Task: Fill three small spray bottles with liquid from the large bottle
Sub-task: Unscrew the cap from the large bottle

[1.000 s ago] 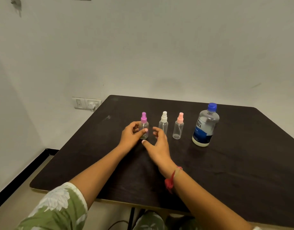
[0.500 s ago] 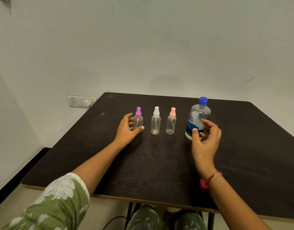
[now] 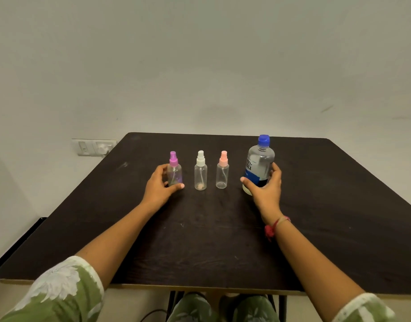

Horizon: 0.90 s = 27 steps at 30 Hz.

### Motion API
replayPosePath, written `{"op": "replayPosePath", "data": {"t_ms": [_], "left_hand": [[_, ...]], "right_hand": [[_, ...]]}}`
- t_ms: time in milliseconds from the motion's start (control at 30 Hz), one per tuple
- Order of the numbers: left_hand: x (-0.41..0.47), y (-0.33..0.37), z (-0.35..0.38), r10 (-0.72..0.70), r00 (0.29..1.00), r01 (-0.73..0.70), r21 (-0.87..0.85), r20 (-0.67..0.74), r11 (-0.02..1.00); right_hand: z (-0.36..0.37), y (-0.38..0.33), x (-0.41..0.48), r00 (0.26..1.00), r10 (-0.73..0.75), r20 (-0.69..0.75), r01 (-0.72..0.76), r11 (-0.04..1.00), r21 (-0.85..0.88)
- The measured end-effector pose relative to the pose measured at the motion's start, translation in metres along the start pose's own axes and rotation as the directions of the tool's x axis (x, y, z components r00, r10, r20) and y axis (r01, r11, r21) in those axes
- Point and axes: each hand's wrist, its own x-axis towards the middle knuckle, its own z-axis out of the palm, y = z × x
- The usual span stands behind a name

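Three small clear spray bottles stand upright in a row on the dark table [image 3: 223, 240]: one with a purple top [image 3: 174, 169], one with a white top [image 3: 200, 171], one with a pink top [image 3: 222, 170]. All three look empty. To their right stands the large clear bottle [image 3: 260, 162] with a blue cap and blue label, holding clear liquid. My left hand [image 3: 160, 187] wraps around the purple-topped bottle, thumb in front of its base. My right hand [image 3: 264, 189] grips the lower part of the large bottle, which rests on the table.
A white wall [image 3: 199, 66] rises just behind the table's far edge. A switch and socket plate [image 3: 93, 147] sits on the wall at the left. The table's front edge [image 3: 199, 288] is close to my body, with my knees below it.
My right hand has moved from the purple-topped bottle across to the large bottle and closed on it. My left hand has stayed at the purple-topped bottle and tightened around it.
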Motion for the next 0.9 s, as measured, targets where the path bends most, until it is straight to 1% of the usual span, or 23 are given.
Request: {"op": "replayPosePath", "data": {"t_ms": [67,133,200,267,333,400,467,567,633,767,900], "left_hand": [[-0.003,-0.002,-0.001,0.002,1.0,-0.002,-0.001,-0.021,1.0],[-0.01,-0.002,-0.005,0.01,0.996,-0.011,-0.012,-0.09,1.0],[-0.023,0.002,-0.009,0.086,0.977,-0.089,-0.006,-0.193,0.996],[-0.04,0.012,-0.008,0.193,0.938,-0.195,0.024,-0.288,0.981],[-0.056,0.026,0.0,0.271,0.905,-0.271,0.048,-0.327,0.961],[-0.068,0.04,0.016,0.32,0.906,-0.33,0.012,-0.277,0.944],[-0.079,0.056,0.037,0.348,0.923,-0.37,-0.125,-0.165,0.921],[-0.088,0.078,0.073,0.362,0.932,-0.345,-0.27,0.012,0.899],[-0.087,0.088,0.094,0.353,0.932,-0.307,-0.326,0.089,0.894],[-0.076,0.095,0.114,0.311,0.946,-0.258,-0.371,0.089,0.892],[-0.071,0.088,0.118,0.266,0.959,-0.214,-0.365,0.098,0.906]], "right_hand": [[0.001,0.002,0.004,1.0,0.015,0.013,-0.016,0.999,0.041],[0.0,0.003,0.007,1.0,0.024,0.018,-0.025,0.999,0.038],[-0.002,0.003,0.007,0.999,0.026,0.032,-0.026,1.0,0.005],[-0.006,0.004,0.003,0.998,0.02,0.056,-0.019,1.0,-0.02],[-0.007,0.005,-0.004,0.996,0.009,0.083,-0.006,0.999,-0.034],[-0.007,0.005,-0.014,0.993,0.007,0.116,-0.003,0.999,-0.04],[-0.008,0.003,-0.025,0.989,0.001,0.145,0.004,0.999,-0.039],[-0.014,0.003,-0.038,0.979,-0.028,0.202,0.036,0.999,-0.038],[-0.018,0.005,-0.043,0.974,-0.038,0.223,0.047,0.998,-0.036],[-0.02,0.004,-0.045,0.971,-0.04,0.237,0.047,0.999,-0.021],[-0.019,0.001,-0.048,0.969,-0.061,0.241,0.072,0.997,-0.039]]}}
